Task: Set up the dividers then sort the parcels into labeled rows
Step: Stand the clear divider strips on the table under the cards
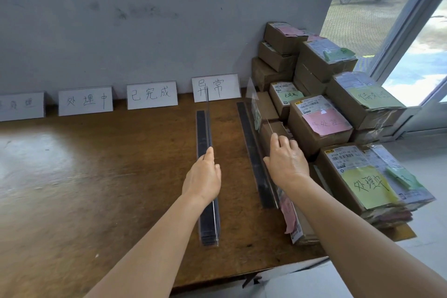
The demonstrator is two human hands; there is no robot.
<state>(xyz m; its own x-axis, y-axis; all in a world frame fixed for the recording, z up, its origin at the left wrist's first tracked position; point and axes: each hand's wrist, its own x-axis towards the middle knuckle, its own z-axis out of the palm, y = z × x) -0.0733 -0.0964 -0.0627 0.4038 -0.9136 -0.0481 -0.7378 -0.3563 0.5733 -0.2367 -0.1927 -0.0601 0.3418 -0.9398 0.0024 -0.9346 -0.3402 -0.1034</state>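
- We see two clear dividers standing on dark bases, long axes running 12 to 6 o'clock across the wooden table [96, 176].
- Our left hand [203, 176] pinches the left divider [209, 164]; our right hand [286, 162] pinches the right divider [256, 152].
- Parcels [319, 126] stack at 2 o'clock, just beside the right hand.
- Signs [152, 94] at 12 o'clock read 处理中, 已完成, 异常; one parcel note reads 处理中.

The leftmost label card [20, 106] is cut by the frame edge, its writing blurred. Lower parcels [296, 222] are hidden behind the right forearm [338, 215].
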